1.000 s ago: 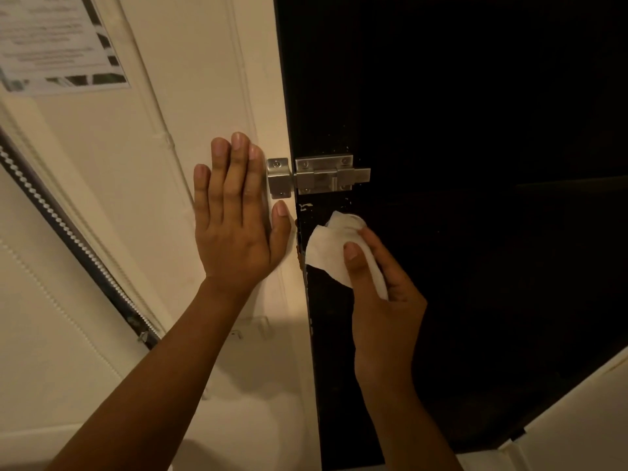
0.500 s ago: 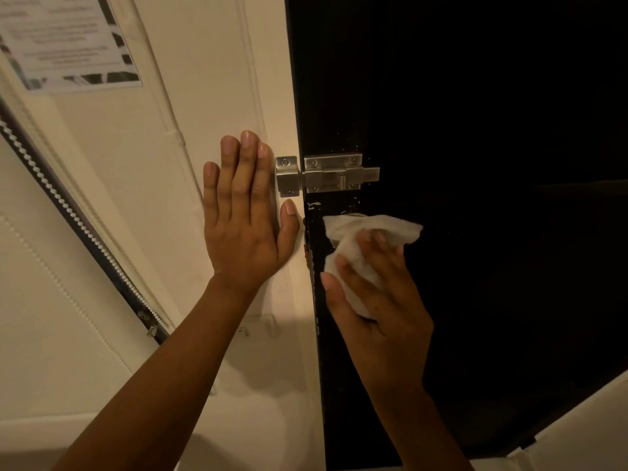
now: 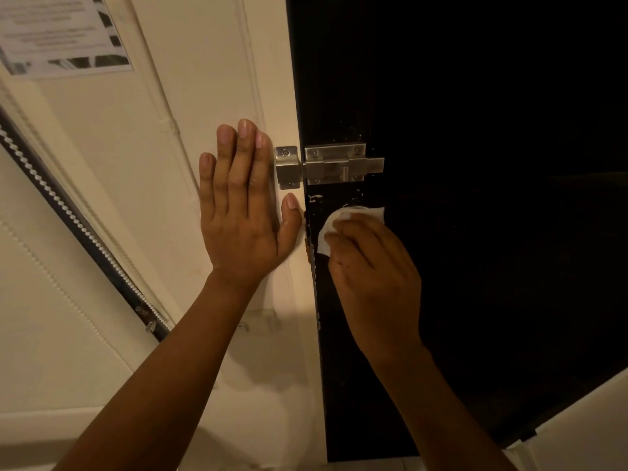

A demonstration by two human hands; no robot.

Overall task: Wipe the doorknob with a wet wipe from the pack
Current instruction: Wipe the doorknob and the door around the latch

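Note:
A white wet wipe (image 3: 328, 229) is bunched under my right hand (image 3: 372, 266), whose fingers curl over it against the dark door (image 3: 475, 232). The doorknob sits below the bolt and is almost wholly covered by the wipe and my hand; only a thin pale rim (image 3: 353, 208) shows above the wipe. My left hand (image 3: 243, 212) lies flat with straight fingers on the cream door frame (image 3: 217, 96), its thumb reaching toward the door's edge. The wipe pack is out of sight.
A steel sliding bolt (image 3: 343, 164) is screwed to the door just above my right hand, with its keeper (image 3: 287, 166) on the frame. A printed notice (image 3: 64, 35) hangs on the wall at top left. A dark beaded strip (image 3: 85, 232) runs diagonally down the left wall.
My right hand turned over the wipe, from palm spread with fingers pointing up to knuckles on top, closing round the knob. The wipe is now mostly covered. My left hand stayed put.

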